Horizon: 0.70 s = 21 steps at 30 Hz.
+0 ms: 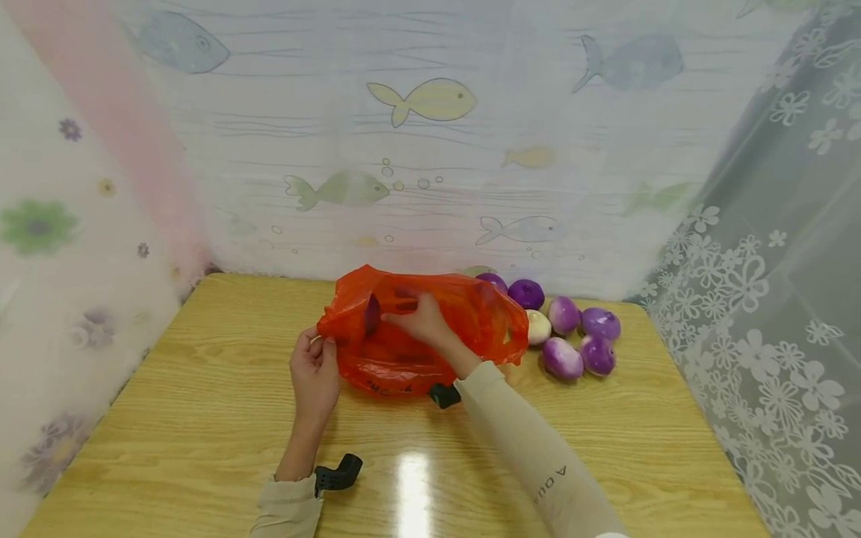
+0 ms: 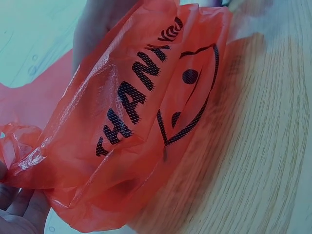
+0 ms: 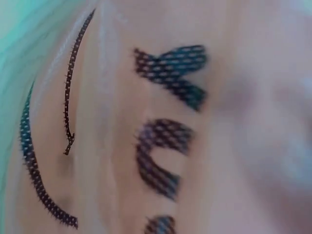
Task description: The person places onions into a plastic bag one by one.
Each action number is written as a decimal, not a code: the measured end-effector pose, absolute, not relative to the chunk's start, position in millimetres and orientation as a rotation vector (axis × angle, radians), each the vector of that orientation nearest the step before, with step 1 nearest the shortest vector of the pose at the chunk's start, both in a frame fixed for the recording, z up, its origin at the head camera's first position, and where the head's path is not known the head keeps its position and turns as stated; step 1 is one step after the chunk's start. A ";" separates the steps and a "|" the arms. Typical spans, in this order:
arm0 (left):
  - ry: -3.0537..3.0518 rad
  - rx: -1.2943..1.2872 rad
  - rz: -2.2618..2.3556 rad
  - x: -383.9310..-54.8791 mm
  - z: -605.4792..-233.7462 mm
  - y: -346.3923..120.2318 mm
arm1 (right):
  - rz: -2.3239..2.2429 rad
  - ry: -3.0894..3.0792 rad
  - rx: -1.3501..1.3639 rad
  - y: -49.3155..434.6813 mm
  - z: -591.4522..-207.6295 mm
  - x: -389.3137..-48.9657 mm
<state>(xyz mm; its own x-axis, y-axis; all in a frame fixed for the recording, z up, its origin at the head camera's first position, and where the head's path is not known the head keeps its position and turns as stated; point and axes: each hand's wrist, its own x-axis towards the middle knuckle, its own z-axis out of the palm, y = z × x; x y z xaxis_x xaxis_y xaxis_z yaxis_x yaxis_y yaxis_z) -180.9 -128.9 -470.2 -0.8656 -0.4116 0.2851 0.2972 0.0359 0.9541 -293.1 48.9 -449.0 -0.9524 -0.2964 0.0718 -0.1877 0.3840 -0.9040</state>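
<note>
A red plastic bag (image 1: 403,366) lies on the table with its mouth spread; in the left wrist view its side carries black lettering. My left hand (image 1: 315,370) pinches the bag's left edge between thumb and fingers. Inside the mouth is my right hand (image 1: 424,323), its thumb and fingers apart and pointing left. Just left of its thumb, a dark purple onion (image 1: 372,314) shows within the bag. Only the printed plastic of the bag (image 3: 165,102) fills the right wrist view, up close, so the right hand's fingers are hidden there.
Several purple onions (image 1: 563,359) and a pale one (image 1: 537,327) are grouped right of the bag on the wooden table (image 1: 222,388). A curtain printed with fish (image 1: 440,101) hangs behind the table. Black wrist mounts (image 1: 339,472) stick out from the sleeves.
</note>
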 end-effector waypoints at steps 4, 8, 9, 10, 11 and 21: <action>-1.829 0.121 -1.889 -180.6 -470.6 -129.5 | -1.672 2.475 -0.477 57.6 -441.8 -283.3; -1.829 0.130 -1.891 -180.3 -471.1 -129.6 | -1.693 2.418 -0.528 67.6 -428.7 -267.6; -1.829 0.133 -1.891 -180.1 -470.8 -129.6 | -1.690 2.414 -0.544 70.5 -425.0 -262.9; -1.828 0.135 -1.890 -180.0 -470.6 -129.6 | -1.691 2.411 -0.561 73.7 -421.6 -258.2; -1.827 0.138 -1.889 -179.9 -470.1 -129.6 | -1.692 2.409 -0.578 77.0 -418.2 -253.5; -1.827 0.130 -1.865 -179.6 -468.8 -129.7 | -1.940 2.172 -0.731 118.4 -394.4 -214.0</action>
